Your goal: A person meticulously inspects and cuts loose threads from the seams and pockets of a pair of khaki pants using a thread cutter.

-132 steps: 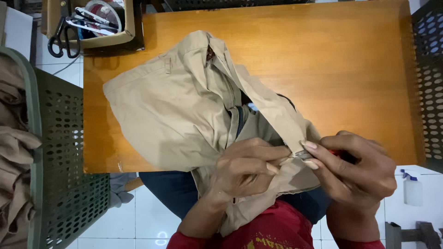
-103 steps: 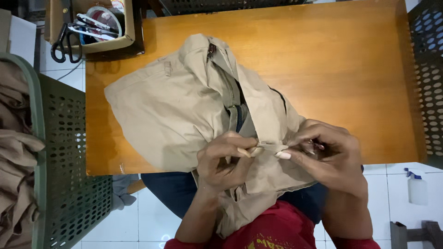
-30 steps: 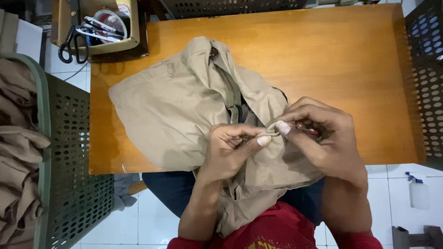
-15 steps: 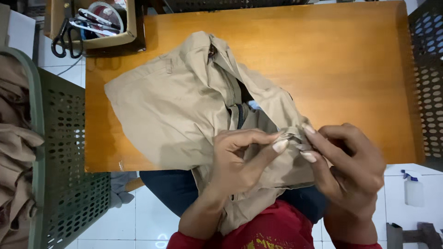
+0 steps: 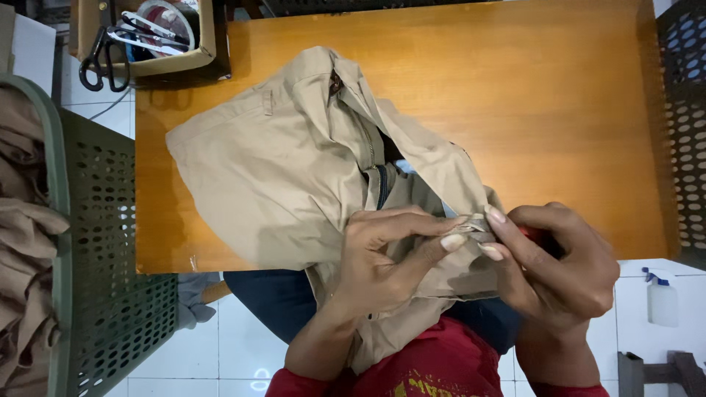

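Both hands — left hand (image 5: 386, 257), right hand (image 5: 555, 268) — pinch the khaki garment (image 5: 287, 176).

Orange wooden table (image 5: 529, 95) on white tiled floor (image 5: 243, 345) — perforated green crate (image 5: 110, 242) stands just beside it.

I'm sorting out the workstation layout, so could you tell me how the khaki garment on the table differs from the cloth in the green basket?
The khaki garment lies spread on the wooden table, while the cloth in the green basket sits bunched in a heap. The left hand and right hand pinch a fold of the garment; nothing touches the basket's cloth. The garment shows an open zip; the heap shows no such detail. Both look like similar tan fabric.
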